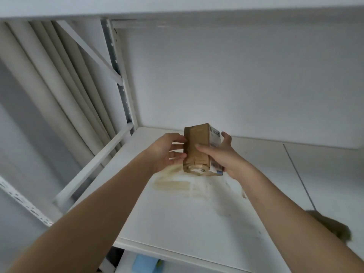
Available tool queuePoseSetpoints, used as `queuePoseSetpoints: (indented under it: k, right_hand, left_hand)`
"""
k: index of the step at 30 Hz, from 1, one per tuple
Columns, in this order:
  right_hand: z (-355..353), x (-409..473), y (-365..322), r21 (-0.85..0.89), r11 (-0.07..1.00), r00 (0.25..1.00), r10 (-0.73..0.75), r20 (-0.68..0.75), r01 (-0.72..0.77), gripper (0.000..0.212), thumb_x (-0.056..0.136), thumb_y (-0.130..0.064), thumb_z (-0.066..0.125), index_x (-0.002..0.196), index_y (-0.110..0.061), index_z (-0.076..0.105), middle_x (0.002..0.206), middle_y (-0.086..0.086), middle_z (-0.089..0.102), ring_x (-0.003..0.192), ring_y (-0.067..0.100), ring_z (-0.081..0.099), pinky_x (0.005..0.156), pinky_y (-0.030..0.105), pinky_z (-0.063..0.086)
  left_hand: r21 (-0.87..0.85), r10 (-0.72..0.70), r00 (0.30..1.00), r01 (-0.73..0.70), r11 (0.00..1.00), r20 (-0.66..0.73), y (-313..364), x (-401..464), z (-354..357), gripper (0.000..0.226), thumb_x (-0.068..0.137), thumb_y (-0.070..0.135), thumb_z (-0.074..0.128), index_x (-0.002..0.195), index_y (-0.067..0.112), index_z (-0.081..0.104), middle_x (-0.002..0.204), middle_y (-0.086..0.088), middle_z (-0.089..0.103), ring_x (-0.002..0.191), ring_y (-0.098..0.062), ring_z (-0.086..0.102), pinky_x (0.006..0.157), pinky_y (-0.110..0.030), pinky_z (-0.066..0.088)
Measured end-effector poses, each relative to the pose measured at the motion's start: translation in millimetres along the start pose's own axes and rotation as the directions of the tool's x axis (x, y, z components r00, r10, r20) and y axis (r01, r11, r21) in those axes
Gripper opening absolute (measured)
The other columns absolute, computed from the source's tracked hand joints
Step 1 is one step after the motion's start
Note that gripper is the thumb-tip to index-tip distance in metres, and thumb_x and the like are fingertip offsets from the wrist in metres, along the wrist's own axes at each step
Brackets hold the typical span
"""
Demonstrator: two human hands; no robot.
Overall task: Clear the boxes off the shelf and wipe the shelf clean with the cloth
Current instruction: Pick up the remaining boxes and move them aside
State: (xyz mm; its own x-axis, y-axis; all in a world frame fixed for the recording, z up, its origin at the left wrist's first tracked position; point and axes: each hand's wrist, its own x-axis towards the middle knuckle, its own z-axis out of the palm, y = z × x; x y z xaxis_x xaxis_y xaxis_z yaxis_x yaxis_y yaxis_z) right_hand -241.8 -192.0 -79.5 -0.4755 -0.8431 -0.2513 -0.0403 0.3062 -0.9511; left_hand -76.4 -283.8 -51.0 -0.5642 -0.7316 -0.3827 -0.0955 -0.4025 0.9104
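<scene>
A small brown cardboard box (197, 148) with a white printed label on its right side is held just above the white shelf (187, 219). My left hand (167, 150) touches its left side with the fingertips. My right hand (222, 156) grips its right side, thumb across the front and fingers round the label. Tan streaky stains (173, 185) mark the shelf board under and in front of the box. A dark brownish blurred thing (332, 225), maybe the cloth, lies on the shelf at the far right beside my right forearm.
The white shelf frame upright (124, 79) and a side rail (92, 164) stand at the left, with pale curtains (49, 85) behind. A white wall backs the shelf. Below the shelf's front edge a blue thing (143, 263) shows on a lower level.
</scene>
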Motion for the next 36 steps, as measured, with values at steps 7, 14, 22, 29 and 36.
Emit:
queuePoseSetpoints:
  k: [7, 14, 22, 29, 36]
  right_hand:
    - [-60, -24, 16, 0.227, 0.968, 0.988, 0.076, 0.132, -0.105, 0.055, 0.083, -0.047, 0.069, 0.129, -0.02, 0.057, 0.117, 0.01, 0.069, 0.106, 0.03, 0.066, 0.091, 0.053, 0.052]
    - [-113, -39, 39, 0.592, 0.759, 0.957, 0.139, 0.256, -0.269, 0.036, 0.095, -0.037, 0.048, 0.1, -0.011, 0.073, 0.098, 0.014, 0.071, 0.085, 0.032, 0.069, 0.082, 0.046, 0.05]
    - [-152, -44, 52, 0.575, 0.763, 0.948, 0.158, 0.275, -0.294, 0.039, 0.094, -0.043, 0.048, 0.103, -0.011, 0.069, 0.098, 0.013, 0.072, 0.089, 0.032, 0.07, 0.087, 0.049, 0.049]
    - [-182, -56, 64, 0.456, 0.821, 0.878, 0.108, 0.467, -0.344, 0.063, 0.078, -0.043, 0.077, 0.128, -0.008, 0.061, 0.132, 0.024, 0.057, 0.12, 0.048, 0.054, 0.099, 0.064, 0.041]
    - [-202, -53, 70, 0.334, 0.922, 0.893, 0.028, 0.449, -0.197, 0.091, 0.064, 0.003, 0.084, 0.142, -0.011, 0.039, 0.138, 0.021, 0.048, 0.123, 0.032, 0.056, 0.1, 0.039, 0.05]
  left_hand:
    - [0.096, -0.016, 1.0, 0.017, 0.995, -0.014, -7, 0, 41, 0.016, 0.092, 0.018, 0.058, 0.105, 0.01, 0.061, 0.107, -0.008, 0.07, 0.069, -0.019, 0.057, 0.078, -0.032, 0.051]
    - [0.281, -0.067, 0.977, 0.007, 0.96, 0.204, -21, 8, 78, 0.061, 0.079, 0.052, 0.069, 0.134, 0.033, 0.049, 0.13, 0.006, 0.054, 0.111, -0.026, 0.059, 0.098, -0.043, 0.045]
    - [-0.025, 0.031, 0.974, -0.026, 0.999, 0.223, -33, 13, 123, 0.03, 0.087, 0.015, 0.068, 0.115, 0.005, 0.065, 0.11, -0.01, 0.065, 0.096, -0.031, 0.069, 0.079, -0.035, 0.058]
    - [-0.121, 0.116, 0.972, -0.092, 0.988, 0.203, -40, 19, 143, 0.039, 0.091, 0.0, 0.059, 0.124, 0.019, 0.058, 0.104, -0.006, 0.068, 0.095, -0.024, 0.065, 0.093, -0.041, 0.051]
    - [0.038, -0.029, 0.985, 0.023, 0.999, 0.17, -48, 9, 175, 0.033, 0.099, 0.015, 0.037, 0.115, 0.015, 0.066, 0.104, -0.005, 0.065, 0.088, -0.023, 0.062, 0.083, -0.042, 0.055]
